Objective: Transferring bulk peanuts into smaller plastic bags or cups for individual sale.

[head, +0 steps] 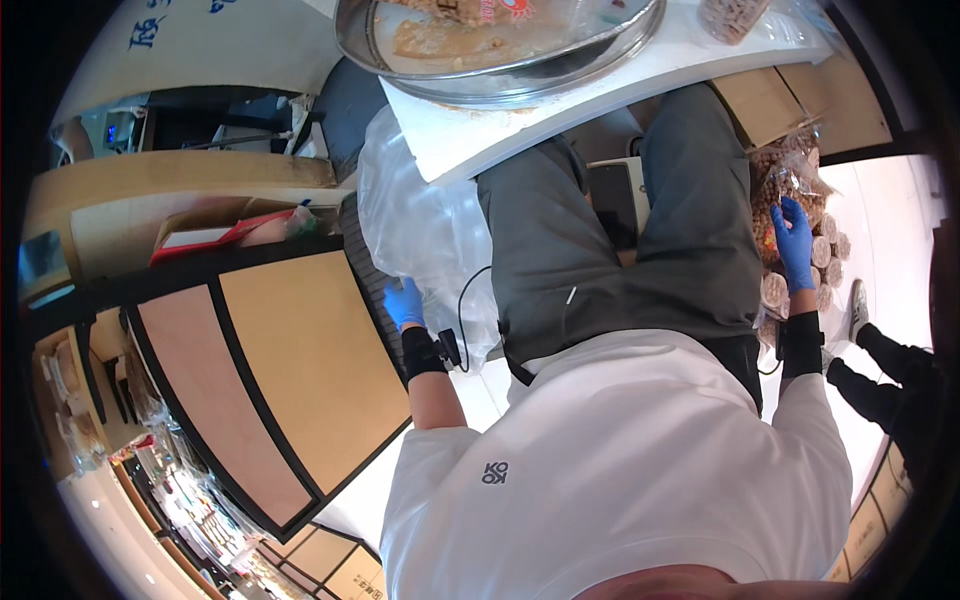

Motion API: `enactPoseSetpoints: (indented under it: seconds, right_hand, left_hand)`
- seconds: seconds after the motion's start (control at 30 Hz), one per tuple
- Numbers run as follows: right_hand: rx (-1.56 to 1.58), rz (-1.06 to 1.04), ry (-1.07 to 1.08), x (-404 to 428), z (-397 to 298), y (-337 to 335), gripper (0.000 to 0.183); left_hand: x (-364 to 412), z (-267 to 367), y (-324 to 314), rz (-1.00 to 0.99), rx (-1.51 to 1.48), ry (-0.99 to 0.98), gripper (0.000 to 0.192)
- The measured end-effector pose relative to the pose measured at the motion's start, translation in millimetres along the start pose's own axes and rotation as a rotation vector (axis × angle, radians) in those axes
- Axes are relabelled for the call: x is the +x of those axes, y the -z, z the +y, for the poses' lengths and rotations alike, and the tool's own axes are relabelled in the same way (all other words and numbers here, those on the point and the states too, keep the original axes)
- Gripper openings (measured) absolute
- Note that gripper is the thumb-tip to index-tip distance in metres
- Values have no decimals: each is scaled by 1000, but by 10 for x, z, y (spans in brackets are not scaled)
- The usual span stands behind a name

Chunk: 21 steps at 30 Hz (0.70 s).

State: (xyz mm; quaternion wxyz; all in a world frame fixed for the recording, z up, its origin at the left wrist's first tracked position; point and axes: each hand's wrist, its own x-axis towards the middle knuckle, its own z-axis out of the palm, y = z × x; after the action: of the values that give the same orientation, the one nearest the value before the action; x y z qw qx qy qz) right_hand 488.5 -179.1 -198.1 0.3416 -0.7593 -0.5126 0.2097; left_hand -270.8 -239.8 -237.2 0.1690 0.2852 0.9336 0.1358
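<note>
My left hand [405,302], in a blue glove, is low at my left side, at the near edge of a large clear plastic bag [427,210]. Its fingers are partly curled; whether they grip the film is unclear. On the other side, my right hand [793,244], also blue-gloved, is over a clear bag of brown nut-like pieces [772,180]. The fingertips overlap the bag's front, and I cannot make out a grip. Several clear cylindrical containers [823,251] with pale contents lie stacked beside that hand.
Ahead is a white table [480,142] bearing a round metal tray [450,73] and a filled clear jar [731,19]. A cabinet [300,360] stands to my left. At right, another person's shoe [859,304] and dark-clothed legs show. A black cable [463,322] hangs near my left wrist.
</note>
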Motion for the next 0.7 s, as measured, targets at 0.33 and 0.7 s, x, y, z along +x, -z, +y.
enactPoseSetpoints:
  seconds: [0.33, 0.7]
  right_hand:
    - [-57, -111, 43, -88, -110, -87, 38]
    - [7, -157, 75, -56, -218, -132, 28]
  left_hand:
    - [-612, 931, -307, -349, -656, -260, 54]
    - [-340, 781, -56, -138, -1238, 14, 24]
